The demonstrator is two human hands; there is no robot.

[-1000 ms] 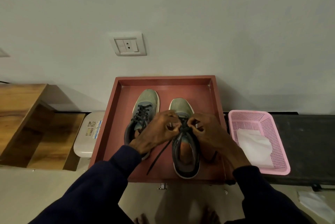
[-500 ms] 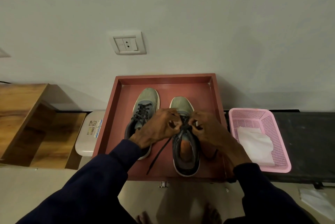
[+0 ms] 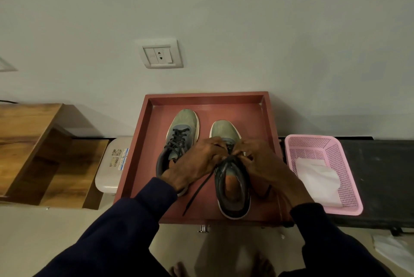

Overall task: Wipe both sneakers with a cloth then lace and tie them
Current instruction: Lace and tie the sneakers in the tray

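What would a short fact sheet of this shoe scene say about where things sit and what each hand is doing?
tray: red, holds both sneakers side by side
laced sneaker: on the person's left, laces threaded
other sneaker: on the right, under both hands
left hand: pinches the lace near the tongue
right hand: pinches the same lace
cloth: white, lying in the pink basket right of the tray
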